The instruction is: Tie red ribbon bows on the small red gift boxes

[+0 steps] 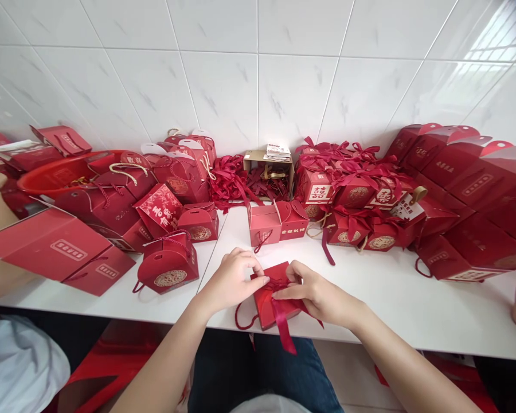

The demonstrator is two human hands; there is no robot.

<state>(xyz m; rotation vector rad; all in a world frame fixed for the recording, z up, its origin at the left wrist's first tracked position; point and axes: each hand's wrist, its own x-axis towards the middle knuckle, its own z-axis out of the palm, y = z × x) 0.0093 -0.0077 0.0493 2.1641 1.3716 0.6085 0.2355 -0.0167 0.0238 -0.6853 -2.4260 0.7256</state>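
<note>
A small red gift box (264, 310) sits at the table's front edge before me, with a red cord handle (241, 321) looped out on its left. A dark red satin ribbon (284, 331) lies across its top, gathered in the middle, one tail hanging over the front. My left hand (236, 279) is closed, thumb and fingers pinching the gathered ribbon. From the other side, my right hand (316, 291) is closed on the ribbon too, its index finger stretched along the gather. The exact form of the knot is partly covered by my fingers.
Just behind stand two small red boxes (265, 226). A carton (290, 172) with ribbons, a loose ribbon heap (230, 179), ribboned boxes (355, 189) and stacked boxes (464, 178) line the tiled wall. Co-workers' arms (0, 212) show at both sides of the white table (370, 298).
</note>
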